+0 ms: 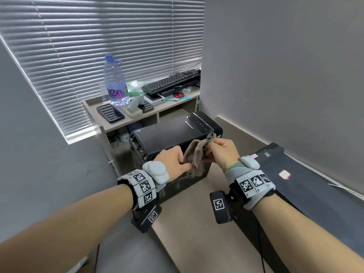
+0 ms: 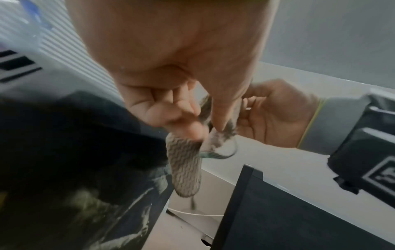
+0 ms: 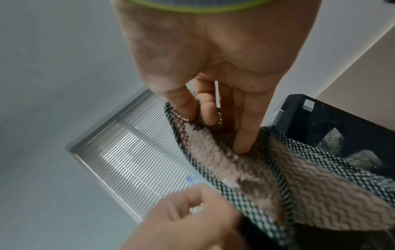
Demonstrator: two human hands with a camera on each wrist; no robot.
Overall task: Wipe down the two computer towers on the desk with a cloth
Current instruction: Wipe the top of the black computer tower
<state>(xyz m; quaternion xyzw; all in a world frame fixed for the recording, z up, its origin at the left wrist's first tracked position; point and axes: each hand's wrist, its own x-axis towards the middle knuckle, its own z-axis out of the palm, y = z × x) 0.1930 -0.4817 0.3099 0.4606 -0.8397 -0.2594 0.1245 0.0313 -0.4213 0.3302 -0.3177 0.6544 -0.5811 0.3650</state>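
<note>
A beige cloth [image 1: 196, 155] with a dark checked border hangs between both hands above the upright black tower [image 1: 167, 136]. My right hand [image 1: 220, 151] pinches its upper corner, with fingers tucked into the folds [image 3: 243, 142]. Lower down, my left hand [image 1: 177, 162] pinches the cloth's edge [image 2: 186, 169] between thumb and fingers. The second black tower [image 1: 307, 186] lies along the right wall, beside my right wrist. Both towers stand on the beige desk [image 1: 189, 223].
Behind the upright tower a low shelf [image 1: 118, 123] carries a large water bottle [image 1: 115, 81], a keyboard [image 1: 171, 81], phones and small items. Window blinds [image 1: 98, 46] fill the left back; a grey wall [image 1: 275, 66] closes the right.
</note>
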